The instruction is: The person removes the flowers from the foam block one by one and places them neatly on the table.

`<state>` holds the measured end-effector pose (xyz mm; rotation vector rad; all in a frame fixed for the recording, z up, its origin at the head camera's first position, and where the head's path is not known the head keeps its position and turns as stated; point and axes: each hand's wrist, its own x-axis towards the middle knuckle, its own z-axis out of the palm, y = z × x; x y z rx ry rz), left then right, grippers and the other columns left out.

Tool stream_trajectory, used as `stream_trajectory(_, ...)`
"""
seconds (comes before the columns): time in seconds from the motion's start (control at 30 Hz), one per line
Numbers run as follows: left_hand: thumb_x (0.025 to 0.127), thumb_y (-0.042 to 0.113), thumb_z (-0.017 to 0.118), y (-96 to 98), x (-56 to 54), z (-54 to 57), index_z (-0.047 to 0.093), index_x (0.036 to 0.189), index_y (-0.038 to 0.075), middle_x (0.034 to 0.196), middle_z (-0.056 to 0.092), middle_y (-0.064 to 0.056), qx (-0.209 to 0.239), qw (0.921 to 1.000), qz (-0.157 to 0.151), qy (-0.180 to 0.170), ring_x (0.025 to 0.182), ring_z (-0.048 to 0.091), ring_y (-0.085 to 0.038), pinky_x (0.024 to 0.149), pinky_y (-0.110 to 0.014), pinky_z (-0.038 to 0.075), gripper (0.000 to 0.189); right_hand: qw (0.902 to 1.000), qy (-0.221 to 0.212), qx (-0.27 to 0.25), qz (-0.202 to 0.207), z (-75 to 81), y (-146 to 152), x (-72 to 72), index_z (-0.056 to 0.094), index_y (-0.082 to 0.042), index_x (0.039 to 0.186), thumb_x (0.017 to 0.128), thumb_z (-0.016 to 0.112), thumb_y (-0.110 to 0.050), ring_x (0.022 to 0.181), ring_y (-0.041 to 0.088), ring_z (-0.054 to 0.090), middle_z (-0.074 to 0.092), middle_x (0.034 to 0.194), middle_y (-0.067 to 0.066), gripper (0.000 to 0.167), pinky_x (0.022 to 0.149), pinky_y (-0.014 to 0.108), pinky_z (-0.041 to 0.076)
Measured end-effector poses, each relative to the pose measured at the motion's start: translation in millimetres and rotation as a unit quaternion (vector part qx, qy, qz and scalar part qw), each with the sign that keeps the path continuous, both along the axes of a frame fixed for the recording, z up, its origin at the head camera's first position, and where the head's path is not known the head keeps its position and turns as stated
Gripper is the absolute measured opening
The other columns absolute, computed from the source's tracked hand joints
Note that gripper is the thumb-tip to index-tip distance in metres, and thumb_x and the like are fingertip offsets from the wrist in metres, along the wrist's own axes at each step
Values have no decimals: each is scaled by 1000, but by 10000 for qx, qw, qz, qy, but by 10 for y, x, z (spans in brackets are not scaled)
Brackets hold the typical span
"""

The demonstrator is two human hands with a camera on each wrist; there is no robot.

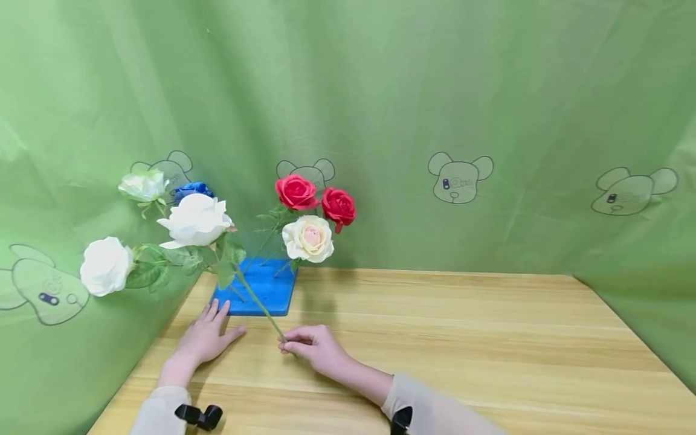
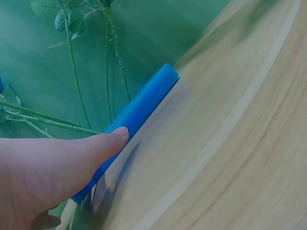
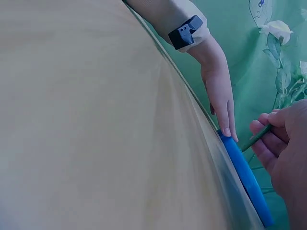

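My right hand (image 1: 321, 350) pinches a green stem (image 1: 263, 308) near its lower end. That stem slants up and left to a large white rose (image 1: 197, 220). In the right wrist view, the stem's cut end (image 3: 248, 143) pokes out below the fingers, above the blue board. My left hand (image 1: 203, 338) lies with straight fingers at the front left corner of the blue board (image 1: 272, 290), fingertips touching it. In the left wrist view, the thumb (image 2: 112, 139) rests against the board's edge. Several artificial roses stand up from the board, among them a cream rose (image 1: 308, 238).
Two red roses (image 1: 296, 192) rise behind the cream one. Another white rose (image 1: 106, 266), a pale green-white rose (image 1: 144, 185) and a blue rose (image 1: 193, 191) lean left. The wooden table (image 1: 462, 344) meets a green curtain (image 1: 391, 121) at the back and sides.
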<state>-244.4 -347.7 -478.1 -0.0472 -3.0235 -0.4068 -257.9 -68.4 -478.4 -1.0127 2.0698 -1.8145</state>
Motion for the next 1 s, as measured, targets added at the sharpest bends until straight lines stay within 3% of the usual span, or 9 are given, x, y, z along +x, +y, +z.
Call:
stream_trajectory(0.23, 95, 59, 49, -15, 13, 4, 27, 152, -1, 157, 17, -33, -1, 10000, -37, -14, 144, 16, -54, 110, -70, 27, 86, 10000, -74, 26, 40, -8, 323, 60, 70, 7, 109, 91, 65, -7, 94, 29, 74, 73, 104, 23, 23, 84, 24, 58)
stream_trajectory(0.43, 94, 61, 48, -13, 3, -4, 26, 152, -1, 157, 17, -33, -17, 10000, -33, -26, 144, 16, -53, 110, -70, 26, 87, 9998, 43, -175, -16, -60, 587, 74, 67, 9, 111, 91, 65, -9, 94, 14, 74, 71, 107, 26, 27, 84, 32, 59)
stream_trajectory(0.67, 95, 60, 48, -7, 2, -1, 26, 152, -1, 157, 17, -33, -10, 10000, -67, -20, 144, 16, -53, 111, -69, 27, 86, 9990, -240, -347, -133, -87, 882, 82, 63, 13, 114, 92, 65, -10, 94, 3, 72, 67, 112, 33, 32, 89, 23, 57)
stream_trajectory(1.0, 95, 59, 48, -5, 4, -3, 25, 152, -1, 157, 16, -33, 5, 10000, -64, -27, 144, 16, -54, 111, -68, 26, 87, 9957, -685, -359, -519, -29, 1258, 119, 59, 17, 116, 92, 64, -8, 94, 5, 72, 64, 115, 35, 36, 93, 23, 55)
